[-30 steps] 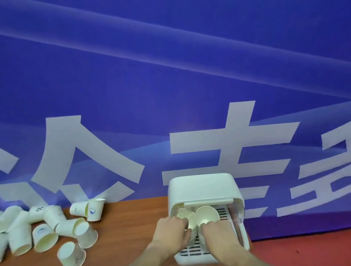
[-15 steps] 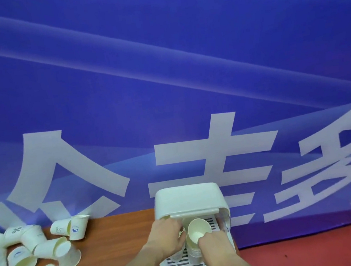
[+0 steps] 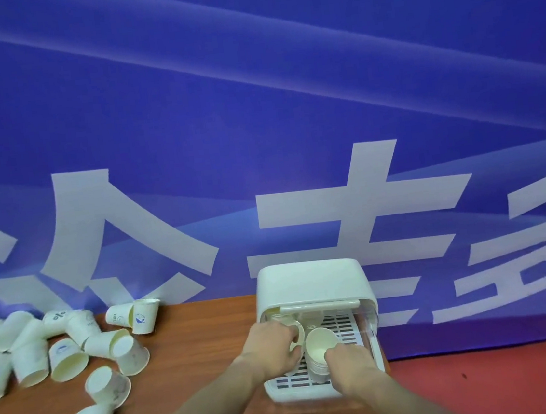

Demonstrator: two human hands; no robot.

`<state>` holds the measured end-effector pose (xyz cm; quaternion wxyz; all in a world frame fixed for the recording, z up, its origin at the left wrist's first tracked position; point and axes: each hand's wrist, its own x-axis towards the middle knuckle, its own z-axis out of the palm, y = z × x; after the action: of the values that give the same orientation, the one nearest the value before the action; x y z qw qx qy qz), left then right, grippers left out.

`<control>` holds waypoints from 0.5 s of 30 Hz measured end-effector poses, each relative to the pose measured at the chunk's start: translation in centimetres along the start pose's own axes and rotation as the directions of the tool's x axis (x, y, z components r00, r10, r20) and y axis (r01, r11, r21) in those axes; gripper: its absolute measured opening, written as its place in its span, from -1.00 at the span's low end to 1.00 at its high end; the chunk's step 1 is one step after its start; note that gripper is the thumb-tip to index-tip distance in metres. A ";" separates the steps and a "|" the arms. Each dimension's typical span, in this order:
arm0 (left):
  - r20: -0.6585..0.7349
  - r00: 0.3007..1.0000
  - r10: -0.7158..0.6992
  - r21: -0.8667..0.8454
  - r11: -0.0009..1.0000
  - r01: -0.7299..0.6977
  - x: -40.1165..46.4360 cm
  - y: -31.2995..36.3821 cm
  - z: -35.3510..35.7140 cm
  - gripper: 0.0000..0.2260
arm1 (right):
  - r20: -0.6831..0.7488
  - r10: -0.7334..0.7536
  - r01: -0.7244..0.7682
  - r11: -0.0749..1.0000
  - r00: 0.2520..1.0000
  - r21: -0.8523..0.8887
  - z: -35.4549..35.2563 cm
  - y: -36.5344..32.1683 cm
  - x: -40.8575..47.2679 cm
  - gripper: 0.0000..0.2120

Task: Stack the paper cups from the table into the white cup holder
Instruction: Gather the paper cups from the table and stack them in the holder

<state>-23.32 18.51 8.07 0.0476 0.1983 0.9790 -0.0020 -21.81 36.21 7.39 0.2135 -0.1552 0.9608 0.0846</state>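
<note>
The white cup holder (image 3: 311, 282) stands on the wooden table (image 3: 204, 337), its front open over a slotted tray. My right hand (image 3: 351, 366) grips a stack of paper cups (image 3: 320, 349) standing upright on the tray, mouth up. My left hand (image 3: 272, 348) holds another paper cup (image 3: 296, 335), tilted, just left of that stack inside the holder. Several loose paper cups (image 3: 67, 358) lie scattered on the table at the left, some on their sides, some upside down.
A blue banner (image 3: 255, 123) with large white characters hangs right behind the table. Red floor (image 3: 506, 381) shows to the right of the table's edge, beside the holder.
The camera has shifted, so the scene sits differently in view. Both hands stay inside the holder. The stack under my right hand looks lower on the tray than a second ago.
</note>
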 end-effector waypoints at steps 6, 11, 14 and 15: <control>0.021 1.000 0.019 0.044 0.999 -0.020 -0.3 -0.4 -1.1 -0.72 | -0.091 -0.022 0.027 0.999 0.996 0.044 -2.1 0.4 -0.6 -0.72; -0.032 0.999 0.010 0.086 0.996 -0.008 -1.4 -1.3 -4.5 -0.73 | -0.282 0.002 0.029 0.994 0.960 0.107 -6.7 -0.6 -1.3 -0.72; -0.079 0.997 -0.017 0.117 0.993 0.026 -2.7 -2.9 -6.7 -0.71 | -0.362 0.005 0.044 0.991 0.932 0.127 -9.6 -1.9 -1.8 -0.65; -0.102 0.994 -0.029 0.130 0.991 0.042 -3.3 -3.7 -7.6 -0.70 | -0.388 0.005 0.049 0.991 0.922 0.128 -10.6 -2.5 -2.1 -0.62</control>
<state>-22.45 14.00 15.91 -0.0146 0.1834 0.9813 -0.0574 -23.25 31.95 17.57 0.0303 -0.1647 0.9858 -0.0155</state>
